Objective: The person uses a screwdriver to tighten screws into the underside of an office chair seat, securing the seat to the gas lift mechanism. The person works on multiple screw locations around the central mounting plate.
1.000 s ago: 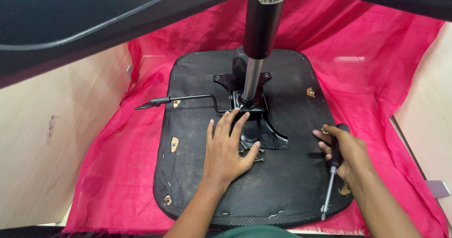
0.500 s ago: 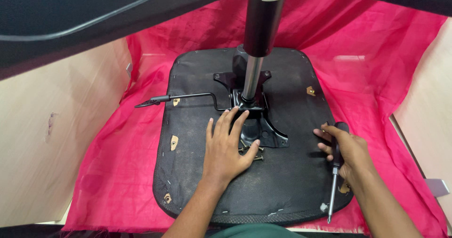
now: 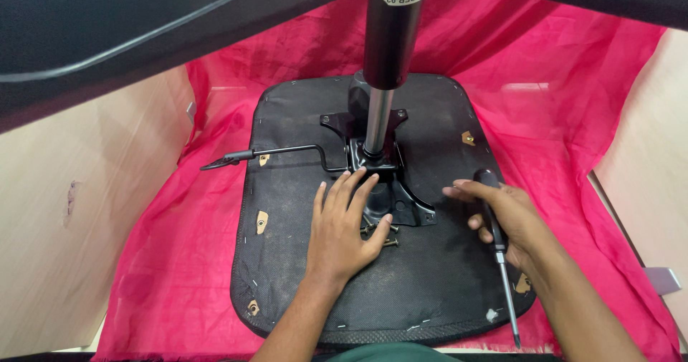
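right hand (image 3: pixel 505 218) lifted slightly, screwdriver (image 3: pixel 498 251) swung from slanted to nearly vertical — tip toward the seat edge

Seat base (image 3: pixel 301 276) flat on cloth (image 3: pixel 179 262). Bracket (image 3: pixel 380 183) with upright gas cylinder (image 3: pixel 387 39) at centre; lever (image 3: pixel 272 152) out to left. Screws (image 3: pixel 380 234) just before bracket, under left hand (image 3: pixel 340 229). Screwdriver (image 3: pixel 498 254) in right hand (image 3: pixel 502 215), right of bracket.

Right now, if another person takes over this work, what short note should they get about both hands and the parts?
Left hand: flat on the upturned seat base, fingertips at the black mechanism plate, beside loose screws.
Right hand: holds a screwdriver, tip pointing toward the person, away from the plate.
Gas cylinder stands upright in the plate; lever points left.
Done: some screws lie loose.
Left: whether any remain in the plate cannot be told.
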